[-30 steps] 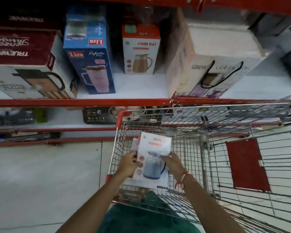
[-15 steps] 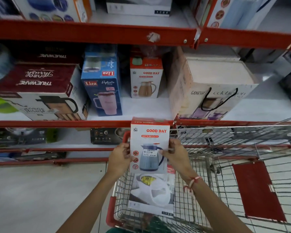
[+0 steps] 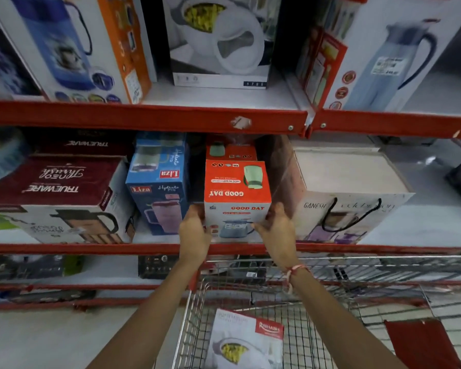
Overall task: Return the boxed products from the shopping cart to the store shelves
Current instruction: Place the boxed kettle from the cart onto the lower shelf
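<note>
A white and red Good Day jug box (image 3: 237, 195) stands on the middle shelf (image 3: 117, 248), in front of a second Good Day box (image 3: 230, 149). My left hand (image 3: 193, 233) grips its lower left side and my right hand (image 3: 276, 230) grips its lower right side. Below, the wire shopping cart (image 3: 317, 310) holds a white Rishabh casserole box (image 3: 246, 342) lying near its front left corner.
A blue Liza box (image 3: 159, 182) stands just left of the held box and a large Ganesh box (image 3: 341, 193) just right. A maroon Trueware box (image 3: 56, 193) sits far left. The upper shelf (image 3: 144, 117) carries jug and casserole boxes. A red flap (image 3: 421, 344) hangs in the cart.
Both hands lifted the Good Day box out of the cart and up onto the middle shelf between the Liza and Ganesh boxes. The Rishabh box underneath stayed in the cart.
</note>
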Action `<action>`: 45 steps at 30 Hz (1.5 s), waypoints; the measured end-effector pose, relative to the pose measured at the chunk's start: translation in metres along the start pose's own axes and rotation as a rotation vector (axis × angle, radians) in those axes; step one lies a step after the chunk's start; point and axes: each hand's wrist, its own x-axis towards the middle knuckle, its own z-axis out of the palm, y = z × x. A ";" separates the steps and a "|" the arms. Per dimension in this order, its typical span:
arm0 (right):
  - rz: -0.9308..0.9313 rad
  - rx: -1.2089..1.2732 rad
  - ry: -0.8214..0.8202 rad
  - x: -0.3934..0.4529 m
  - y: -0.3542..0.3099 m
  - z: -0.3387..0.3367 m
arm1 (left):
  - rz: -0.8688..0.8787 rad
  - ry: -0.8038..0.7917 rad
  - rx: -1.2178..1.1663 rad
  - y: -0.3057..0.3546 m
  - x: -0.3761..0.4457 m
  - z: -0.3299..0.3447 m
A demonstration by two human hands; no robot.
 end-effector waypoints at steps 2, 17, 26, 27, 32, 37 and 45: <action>0.018 -0.019 0.007 0.011 0.008 0.007 | -0.012 -0.002 0.023 -0.005 0.013 0.008; 0.013 -0.180 -0.090 0.030 0.031 0.024 | -0.073 -0.075 0.089 -0.026 0.026 0.023; -0.094 -0.177 0.041 -0.067 0.083 0.039 | -0.039 -0.035 0.007 -0.062 -0.054 0.034; -0.066 -0.186 0.013 -0.082 0.097 0.042 | -0.039 -0.078 0.020 -0.069 -0.069 0.039; 0.491 -0.221 -0.331 -0.158 0.178 0.052 | -0.219 -0.429 0.130 -0.120 -0.142 0.070; 0.939 -0.106 -0.527 -0.195 0.238 0.052 | -0.486 -0.632 0.248 -0.167 -0.190 0.091; 1.109 0.366 -0.412 -0.198 0.262 0.063 | -0.739 -0.821 0.208 -0.193 -0.209 0.114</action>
